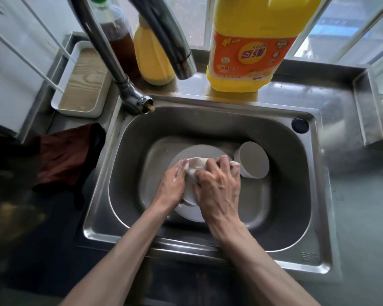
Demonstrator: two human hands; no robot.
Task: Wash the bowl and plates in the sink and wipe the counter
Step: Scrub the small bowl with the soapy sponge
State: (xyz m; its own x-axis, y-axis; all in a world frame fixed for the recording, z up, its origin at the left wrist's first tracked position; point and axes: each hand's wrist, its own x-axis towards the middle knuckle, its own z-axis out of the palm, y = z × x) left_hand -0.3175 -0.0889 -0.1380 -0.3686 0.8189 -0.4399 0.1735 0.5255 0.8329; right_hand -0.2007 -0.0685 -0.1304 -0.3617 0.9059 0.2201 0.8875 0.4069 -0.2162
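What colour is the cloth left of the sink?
The cloth is dark reddish-brown with black edges; head view.

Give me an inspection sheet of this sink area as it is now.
Surface: steel sink, counter around it.
Job's things: plates in the basin; bowl tilted at their right; soapy cloth on the top plate.
Clutter: dark rag on left counter; detergent jug, brown bottle, yellow bottle, white tray along the back.
Hands: left hand holds the top plate; right hand grips the cloth.
Cables: nothing seen.
Surroundings: faucet overhead, window behind.
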